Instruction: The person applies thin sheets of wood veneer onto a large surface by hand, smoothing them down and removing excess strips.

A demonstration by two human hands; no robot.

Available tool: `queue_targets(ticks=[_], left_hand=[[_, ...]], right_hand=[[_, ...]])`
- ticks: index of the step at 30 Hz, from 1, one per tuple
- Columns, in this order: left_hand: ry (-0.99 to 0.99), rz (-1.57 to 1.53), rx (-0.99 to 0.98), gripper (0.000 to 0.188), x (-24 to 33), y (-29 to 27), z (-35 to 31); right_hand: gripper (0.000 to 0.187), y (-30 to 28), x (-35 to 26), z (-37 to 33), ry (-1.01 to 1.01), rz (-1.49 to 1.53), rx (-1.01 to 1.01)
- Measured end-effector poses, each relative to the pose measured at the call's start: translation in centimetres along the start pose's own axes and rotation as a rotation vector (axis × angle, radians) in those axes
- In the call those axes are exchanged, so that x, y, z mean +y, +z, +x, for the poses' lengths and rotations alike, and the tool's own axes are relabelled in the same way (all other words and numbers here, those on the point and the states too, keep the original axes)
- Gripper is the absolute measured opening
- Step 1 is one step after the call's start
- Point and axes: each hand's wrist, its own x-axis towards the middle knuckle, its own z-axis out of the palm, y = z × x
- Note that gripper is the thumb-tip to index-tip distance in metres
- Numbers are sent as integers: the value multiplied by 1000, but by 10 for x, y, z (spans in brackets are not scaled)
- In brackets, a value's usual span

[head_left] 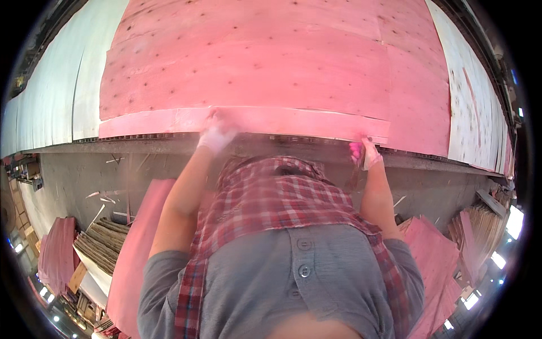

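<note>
A long, narrow strip of pink veneer (299,120) lies along the near edge of a large pink veneer sheet (254,62) dotted with dark knots. My left hand (218,133), in a whitish glove stained pink, rests on the strip left of the middle. Motion blurs its fingers. Close by the strip's right end is my right hand (370,153), its pink-stained fingers curled closed. A thin, dark reddish thing (354,176) hangs below those fingers, too blurred to name.
Pale veneer sheets (56,101) flank the pink one on the left, and more pale sheets (477,107) on the right. Scraps litter the grey floor (73,175). Pink boards (141,248) and stacked veneer (101,246) stand behind me on the left; other pink sheets (432,254) are at right.
</note>
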Motion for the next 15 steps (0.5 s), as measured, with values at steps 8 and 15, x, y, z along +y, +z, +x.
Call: queue_targets(ticks=[8, 15], left_hand=[[-418, -1404, 797, 39, -32, -29, -4], [214, 162, 406, 84, 48, -12, -34]], right_hand=[[41, -41, 4, -23, -433, 549, 120], [51, -14, -41, -57, -553, 643, -165]])
